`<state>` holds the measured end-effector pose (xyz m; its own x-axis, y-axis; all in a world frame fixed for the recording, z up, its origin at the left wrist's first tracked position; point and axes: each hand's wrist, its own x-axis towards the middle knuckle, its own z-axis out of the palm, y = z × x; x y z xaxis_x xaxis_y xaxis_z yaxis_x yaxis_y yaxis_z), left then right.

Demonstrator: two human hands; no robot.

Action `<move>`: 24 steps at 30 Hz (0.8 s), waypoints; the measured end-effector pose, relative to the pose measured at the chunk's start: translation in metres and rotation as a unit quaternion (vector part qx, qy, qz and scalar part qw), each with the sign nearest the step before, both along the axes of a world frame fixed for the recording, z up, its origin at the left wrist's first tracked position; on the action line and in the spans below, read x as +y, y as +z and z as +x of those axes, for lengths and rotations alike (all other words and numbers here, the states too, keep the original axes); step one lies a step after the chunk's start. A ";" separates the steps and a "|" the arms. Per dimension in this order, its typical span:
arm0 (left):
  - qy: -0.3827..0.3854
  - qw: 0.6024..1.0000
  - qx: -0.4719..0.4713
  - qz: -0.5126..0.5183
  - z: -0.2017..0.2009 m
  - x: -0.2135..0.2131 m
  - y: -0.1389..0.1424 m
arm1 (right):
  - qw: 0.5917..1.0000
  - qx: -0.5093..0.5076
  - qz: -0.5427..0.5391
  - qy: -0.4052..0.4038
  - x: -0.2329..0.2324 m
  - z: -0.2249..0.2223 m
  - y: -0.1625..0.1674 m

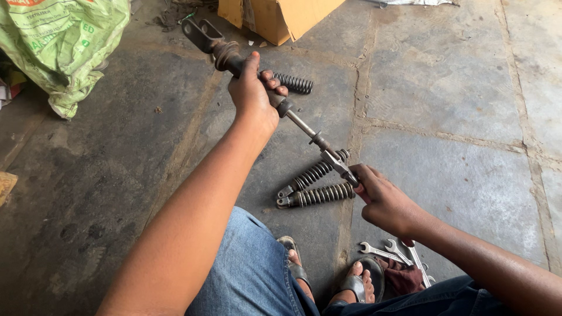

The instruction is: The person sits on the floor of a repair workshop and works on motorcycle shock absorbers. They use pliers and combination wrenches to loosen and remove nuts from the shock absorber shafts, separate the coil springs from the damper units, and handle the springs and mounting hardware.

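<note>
We see our left hand [253, 93] wrapped tight around the dark thick body of a long shock absorber rod [266, 93], with the thumb sticking up along it. The rod is up off the floor and tilted, its dark bracket end pointing to 10 o'clock and its thin shiny shaft running down to 4 o'clock. Our right hand [383, 202] is closed around a tool handle, and we cannot tell what kind of tool it is because the fingers hide most of it. The metal tool head [339, 165] sits on the low end of the thin shaft. Just under that end, two coil springs [316, 186] lie side by side on the stone floor [456, 99]. One more dark spring [294, 83] lies on the floor just past our left hand, at about 1 o'clock from it. At 6 o'clock, near our feet in sandals [354, 284], some shiny wrenches [395, 253] lie on a dark red rag [404, 278]. A green sack [64, 41] sits far off at 10 o'clock, and a brown cardboard box [281, 17] sits at 12 o'clock. Our knees in blue jeans [246, 269] show at the bottom.
</note>
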<state>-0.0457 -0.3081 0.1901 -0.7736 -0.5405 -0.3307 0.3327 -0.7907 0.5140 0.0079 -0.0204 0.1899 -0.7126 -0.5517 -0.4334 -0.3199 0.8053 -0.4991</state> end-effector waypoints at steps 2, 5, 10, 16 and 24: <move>0.006 1.000 -0.017 -0.008 0.001 0.004 0.003 | 0.999 0.042 -0.024 0.018 0.000 0.003 0.001; 0.018 0.999 -0.016 -0.034 0.001 0.008 0.005 | 0.996 0.083 0.013 -0.010 0.002 0.008 0.001; 0.032 0.999 -0.022 -0.038 0.003 0.005 0.005 | 0.991 0.133 -0.007 -0.017 0.007 0.011 0.004; 0.028 0.999 -0.024 -0.040 0.003 0.002 0.003 | 0.993 0.115 0.020 -0.001 0.006 0.008 0.006; 0.026 0.999 -0.030 -0.029 0.001 0.001 0.000 | 0.994 0.103 0.032 0.009 0.005 0.010 0.007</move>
